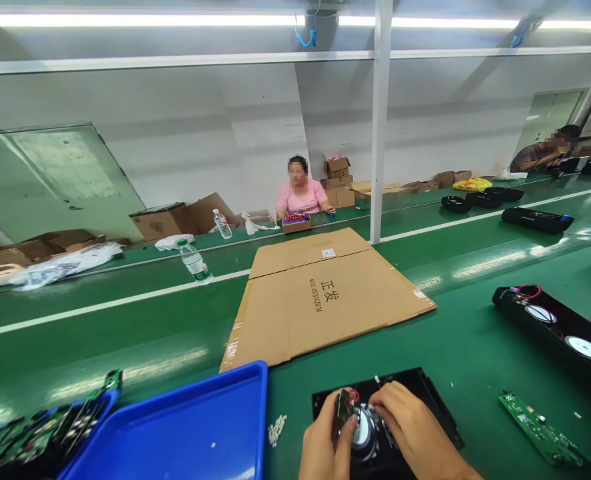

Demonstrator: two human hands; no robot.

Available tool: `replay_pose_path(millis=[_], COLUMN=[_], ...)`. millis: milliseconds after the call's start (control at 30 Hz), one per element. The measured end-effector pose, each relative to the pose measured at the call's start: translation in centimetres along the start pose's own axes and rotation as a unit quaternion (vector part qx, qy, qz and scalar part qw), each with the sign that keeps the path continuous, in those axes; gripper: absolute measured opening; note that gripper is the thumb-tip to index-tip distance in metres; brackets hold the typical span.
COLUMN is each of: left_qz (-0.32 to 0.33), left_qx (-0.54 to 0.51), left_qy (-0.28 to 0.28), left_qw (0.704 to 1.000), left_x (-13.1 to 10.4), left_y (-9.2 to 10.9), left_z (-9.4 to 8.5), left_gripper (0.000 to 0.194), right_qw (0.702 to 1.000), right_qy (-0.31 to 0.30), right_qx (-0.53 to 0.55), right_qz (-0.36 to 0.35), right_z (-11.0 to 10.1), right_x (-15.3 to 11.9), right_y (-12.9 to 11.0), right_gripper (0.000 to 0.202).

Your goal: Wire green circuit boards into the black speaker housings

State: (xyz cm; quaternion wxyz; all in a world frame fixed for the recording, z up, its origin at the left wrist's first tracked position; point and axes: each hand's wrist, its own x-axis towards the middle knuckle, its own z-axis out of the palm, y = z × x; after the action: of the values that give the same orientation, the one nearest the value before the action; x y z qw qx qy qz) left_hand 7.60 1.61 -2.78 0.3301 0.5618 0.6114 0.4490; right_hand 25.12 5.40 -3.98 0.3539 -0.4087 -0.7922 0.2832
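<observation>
In the head view, a black speaker housing [425,393] lies on the green bench in front of me, with a round silver-and-white speaker [364,433] in it. My left hand [328,437] grips a small circuit board [343,405] on edge above the speaker's left side. A red wire [355,396] loops beside that board. My right hand [408,420] is closed in a pinch at the speaker's upper right; what its fingertips hold is hidden. A small white connector [377,381] shows just beyond those fingers.
Left stand a blue tray [190,427] and a bin of circuit boards [50,427]. Small white parts [276,430] lie between tray and housing. Flattened cardboard [320,293] lies ahead. At right are a green circuit board [540,427] and another housing [555,333]. A person [302,193] sits opposite.
</observation>
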Motion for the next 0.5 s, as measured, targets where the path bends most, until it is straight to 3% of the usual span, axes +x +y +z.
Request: replay_pose_path(millis=[200, 500], left_qz=[-0.003, 0.072], left_qx=[0.017, 0.051], left_qy=[-0.003, 0.001], left_qw=[1.000, 0.996], left_x=[-0.1, -0.2], left_y=[0.4, -1.1], left_z=[0.1, 0.6], left_gripper=[0.027, 0.034], right_qw=[0.999, 0.997], right_qy=[-0.020, -0.029], right_qx=[-0.033, -0.055], right_qz=[-0.034, -0.050], right_z=[0.1, 0.9], right_x=[-0.1, -0.4], right_y=[-0.8, -0.7], right_gripper=[0.025, 0.018])
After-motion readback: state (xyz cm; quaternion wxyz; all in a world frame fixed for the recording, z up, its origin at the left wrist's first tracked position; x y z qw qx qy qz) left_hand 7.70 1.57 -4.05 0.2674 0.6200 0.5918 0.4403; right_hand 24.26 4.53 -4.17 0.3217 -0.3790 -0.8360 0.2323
